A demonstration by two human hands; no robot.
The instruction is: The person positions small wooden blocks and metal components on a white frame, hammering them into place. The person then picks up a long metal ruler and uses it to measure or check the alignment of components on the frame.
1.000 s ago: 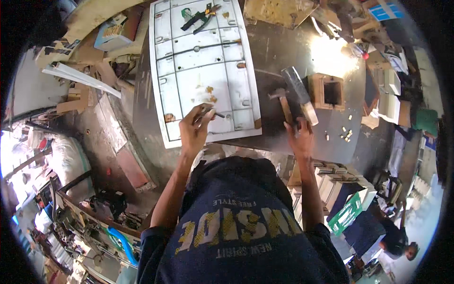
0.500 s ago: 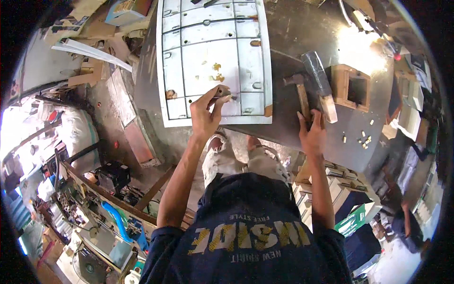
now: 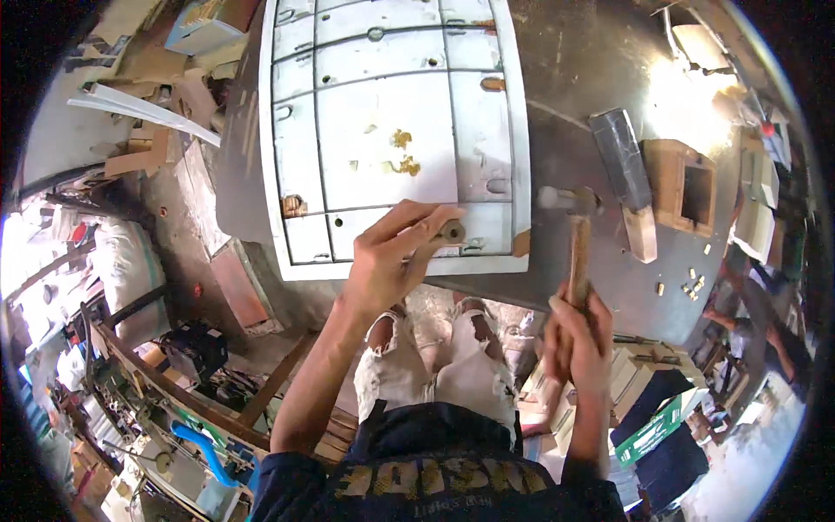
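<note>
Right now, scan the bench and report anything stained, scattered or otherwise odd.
Yellow-brown blotches stand out, irregular and off-colour, on the white panel; whether they are stain or damage, I can't tell. Small pale pieces lie loosely scattered on the dark tabletop, nearer the person than the wooden box.

A hammer (image 3: 578, 252) with a wooden handle is gripped in the right hand (image 3: 581, 344), its blurred metal head beyond the fingers. A small round metal piece (image 3: 452, 231), its end showing a hole, sits pinched at the left hand's (image 3: 389, 261) fingertips. Under and ahead of that hand lies a white panel (image 3: 387, 117), flat, dark-lined, brown-stained.
</note>
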